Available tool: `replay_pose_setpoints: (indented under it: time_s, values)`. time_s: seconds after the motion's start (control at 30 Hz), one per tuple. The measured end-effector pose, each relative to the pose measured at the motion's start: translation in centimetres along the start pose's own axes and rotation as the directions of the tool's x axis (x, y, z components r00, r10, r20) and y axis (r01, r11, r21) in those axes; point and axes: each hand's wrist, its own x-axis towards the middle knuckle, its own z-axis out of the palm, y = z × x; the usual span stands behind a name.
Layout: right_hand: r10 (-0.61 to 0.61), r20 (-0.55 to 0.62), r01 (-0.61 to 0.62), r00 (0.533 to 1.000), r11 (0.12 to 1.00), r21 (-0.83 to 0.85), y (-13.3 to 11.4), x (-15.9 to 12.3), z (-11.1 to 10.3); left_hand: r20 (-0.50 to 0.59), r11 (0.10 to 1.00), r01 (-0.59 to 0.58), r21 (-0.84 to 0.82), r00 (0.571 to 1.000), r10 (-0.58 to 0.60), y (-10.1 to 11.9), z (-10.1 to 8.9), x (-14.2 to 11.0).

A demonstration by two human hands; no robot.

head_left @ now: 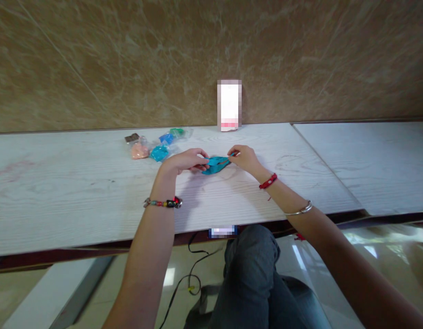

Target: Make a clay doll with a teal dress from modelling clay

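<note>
A teal, leaf-shaped piece of soft, thin material (214, 165) with a thin orange-brown line along it is stretched between my two hands, just above or on the white tabletop. My left hand (190, 160) pinches its left end between thumb and fingers. At the other end, my right hand (244, 157) grips the pointed tip with its fingertips. Whether the piece is cloth, paper or something else, I cannot tell. Beyond my left hand lie small clear bags: a peach one (140, 151), a teal one (160, 153), a blue one (166, 138) and a green one (177, 132).
A small brown packet (132, 138) lies beside the bags. Against the marbled wall (129, 59) stands a bright, blurred-out upright rectangle (229, 105). The white wooden table (77, 192) has a seam at right. Below its front edge are my knees (254, 256) and a dark cable (190, 275).
</note>
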Motion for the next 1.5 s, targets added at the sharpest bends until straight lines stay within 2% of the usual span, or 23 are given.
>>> replay_pose_setpoints:
  time_s: [0.17,0.47,0.67,0.87,1.03,1.23,1.5]
  values:
    - [-0.049,0.004,0.049,0.999,0.996,-0.075,-0.03,-0.04,0.33,-0.059,0.994,0.110,0.001,0.992,-0.109,0.14,0.17,-0.09]
    - [0.023,0.050,-0.021,0.998,0.999,-0.029,-0.27,-0.10,-0.03,-0.026,0.996,0.086,-0.037,0.996,-0.087,0.75,-0.38,-0.82]
    - [-0.072,0.047,0.079,0.996,0.984,-0.157,-0.29,-0.11,-0.02,0.017,0.990,0.143,0.005,0.990,-0.143,0.25,-0.66,-0.45]
    - [-0.076,0.064,0.088,0.995,0.972,-0.218,-0.40,-0.25,-0.22,-0.021,0.977,0.206,0.062,0.979,-0.205,0.14,-0.72,-0.25]
    - [-0.105,0.085,0.123,0.991,0.963,-0.239,-0.35,-0.28,-0.22,-0.039,0.980,0.191,0.059,0.981,-0.189,0.44,-0.58,-0.48]
    - [-0.099,0.039,0.105,0.994,0.971,-0.213,0.37,0.15,0.35,-0.075,0.978,0.200,0.060,0.978,-0.196,0.63,-0.34,-0.64]
    - [-0.112,0.002,0.110,0.994,0.970,-0.216,0.33,0.13,0.56,-0.137,0.970,0.198,0.142,0.974,-0.179,0.77,-0.12,-0.64]
